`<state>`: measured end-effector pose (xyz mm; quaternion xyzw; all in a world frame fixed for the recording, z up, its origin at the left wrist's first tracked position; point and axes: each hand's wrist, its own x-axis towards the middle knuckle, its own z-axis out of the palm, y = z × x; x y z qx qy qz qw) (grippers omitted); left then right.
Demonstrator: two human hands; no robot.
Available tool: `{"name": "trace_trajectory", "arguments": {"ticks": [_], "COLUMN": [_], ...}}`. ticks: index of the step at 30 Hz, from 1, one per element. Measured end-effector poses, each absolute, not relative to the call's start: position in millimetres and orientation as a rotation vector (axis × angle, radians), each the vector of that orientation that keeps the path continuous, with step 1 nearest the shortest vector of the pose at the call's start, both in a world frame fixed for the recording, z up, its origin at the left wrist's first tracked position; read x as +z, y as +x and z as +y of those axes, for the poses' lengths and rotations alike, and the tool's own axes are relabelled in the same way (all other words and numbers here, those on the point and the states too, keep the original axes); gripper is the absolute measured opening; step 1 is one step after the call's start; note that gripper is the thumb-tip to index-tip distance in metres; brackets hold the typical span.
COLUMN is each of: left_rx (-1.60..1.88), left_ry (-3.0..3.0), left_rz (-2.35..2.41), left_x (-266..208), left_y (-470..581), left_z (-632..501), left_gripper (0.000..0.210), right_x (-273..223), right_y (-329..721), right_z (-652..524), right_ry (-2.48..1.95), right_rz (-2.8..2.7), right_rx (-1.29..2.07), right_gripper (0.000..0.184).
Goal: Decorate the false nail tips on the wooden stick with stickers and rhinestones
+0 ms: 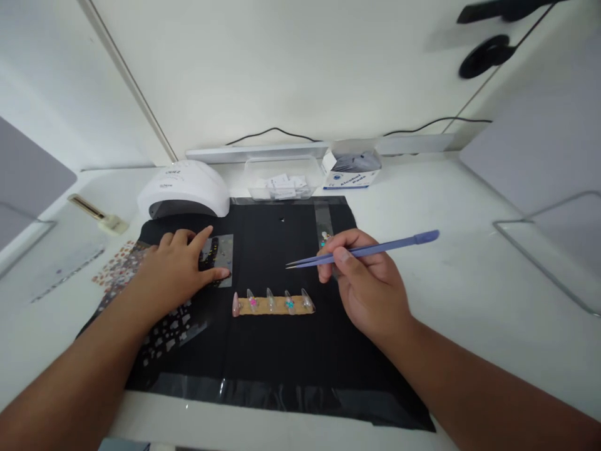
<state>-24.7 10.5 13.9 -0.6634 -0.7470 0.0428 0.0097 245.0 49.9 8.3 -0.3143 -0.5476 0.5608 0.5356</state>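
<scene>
A flat black mat (272, 357) lay on the white bench (460, 263) before a pale far wall (300, 75); the right grip (369, 285) pinched slender purple tweezers (385, 246), the left grip (176, 266) lay spread.

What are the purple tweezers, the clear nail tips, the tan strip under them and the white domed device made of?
Tweezers: probably coated metal, judging by the bare, metallic-looking points.
Clear nail tips: likely glossy plastic; they look see-through.
Tan strip: matt, perhaps cardboard or wood; I can't tell which.
White domed device: smooth, moulded-looking shell, likely plastic.
</scene>
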Motion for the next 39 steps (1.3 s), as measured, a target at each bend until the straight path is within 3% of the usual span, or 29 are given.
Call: {"name": "trace_trajectory", "arguments": {"ticks": [9,18,27,33,39], "left_rx": [0.087,0.154,0.171,-0.062,-0.591], "left_ry": [-2.200,-2.077,-2.148,-2.195,-2.215], "left_rz": [-2.333,-2.338,-2.309,-2.431,-2.580], "left_x": [14,13,15,14,9], "left_y": [-26,-22,-21,-23,-26], "left_z": [18,6,9,10,14], "left_gripper": [0.079,0.093,0.079,0.083,0.098], "right_x": [11,11,8,7,4], "right_y": [247,250,250,250,251], "right_z": [49,51,52,53,56], "right_ry": [-0.769,-0.772,-0.774,-0.766,-0.773], "right_rz": [-1.292,-1.313,-1.290,-1.275,-1.283], "right_rx": [1.330,1.316,1.343,1.356,1.341], "right_gripper": [0.016,0.016,0.016,0.016,0.017]}}
